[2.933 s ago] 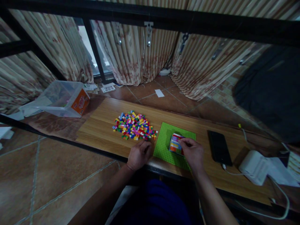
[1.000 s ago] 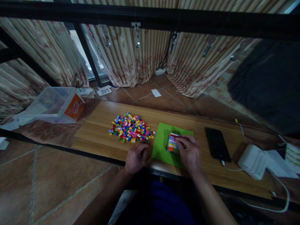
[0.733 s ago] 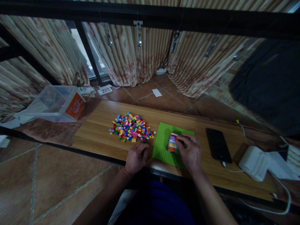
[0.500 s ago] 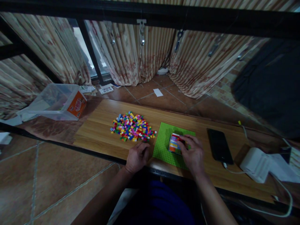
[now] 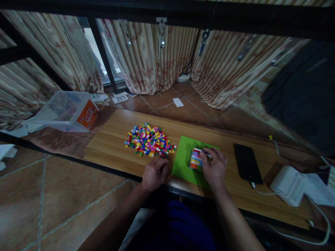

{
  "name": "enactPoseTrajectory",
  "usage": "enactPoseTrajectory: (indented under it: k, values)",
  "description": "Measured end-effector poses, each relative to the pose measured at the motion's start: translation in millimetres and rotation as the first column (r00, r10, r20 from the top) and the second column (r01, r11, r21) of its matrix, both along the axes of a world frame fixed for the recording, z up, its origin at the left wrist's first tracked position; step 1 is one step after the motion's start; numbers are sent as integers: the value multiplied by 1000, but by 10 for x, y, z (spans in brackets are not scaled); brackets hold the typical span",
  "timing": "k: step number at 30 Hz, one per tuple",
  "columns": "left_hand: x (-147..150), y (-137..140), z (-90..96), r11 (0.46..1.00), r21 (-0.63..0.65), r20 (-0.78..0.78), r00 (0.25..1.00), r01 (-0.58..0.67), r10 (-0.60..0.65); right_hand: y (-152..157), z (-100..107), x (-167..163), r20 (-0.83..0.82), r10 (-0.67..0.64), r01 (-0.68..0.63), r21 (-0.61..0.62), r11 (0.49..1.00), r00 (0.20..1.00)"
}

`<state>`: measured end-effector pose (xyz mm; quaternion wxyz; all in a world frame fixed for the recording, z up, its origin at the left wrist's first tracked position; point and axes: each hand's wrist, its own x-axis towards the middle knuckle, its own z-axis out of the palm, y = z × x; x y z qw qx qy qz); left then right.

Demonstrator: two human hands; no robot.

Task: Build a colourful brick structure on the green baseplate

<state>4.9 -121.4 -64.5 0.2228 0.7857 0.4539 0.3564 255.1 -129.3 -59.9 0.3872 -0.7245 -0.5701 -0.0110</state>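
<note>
On the green studded baseplate [image 5: 180, 167] stands a small block build [image 5: 195, 159] with rows of white, red, purple, yellow, blue and orange toy bricks. My right hand [image 5: 215, 168] is over its right side, thumb and fingers bent together at the top of the build and covering that part. Whatever those fingertips pinch is hidden. To the left, my left hand [image 5: 155, 174] rests at the table's front edge with its fingers curled in; I cannot make out what they hold. Just beyond it lies a loose pile of small coloured toy bricks [image 5: 149, 139].
A black phone [image 5: 247, 163] with a charging cable lies right of the baseplate, beside a white device [image 5: 288, 184]. A clear plastic tub [image 5: 66, 111] with an orange label stands at the far left. The wooden tabletop [image 5: 104, 139] ends at a dark front edge.
My right thumb and fingers have shifted slightly on the build, and the red brick near the fingertips shows less. The left hand stays put. The whole view has shifted a little.
</note>
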Motion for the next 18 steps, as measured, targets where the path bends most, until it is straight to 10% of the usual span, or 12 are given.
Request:
enactPoseTrajectory:
  k: [18]
  values:
    - [3,11,-28,1000,6,4,1000,0,0,21,25,19,-248,88,-95,-15,995,965]
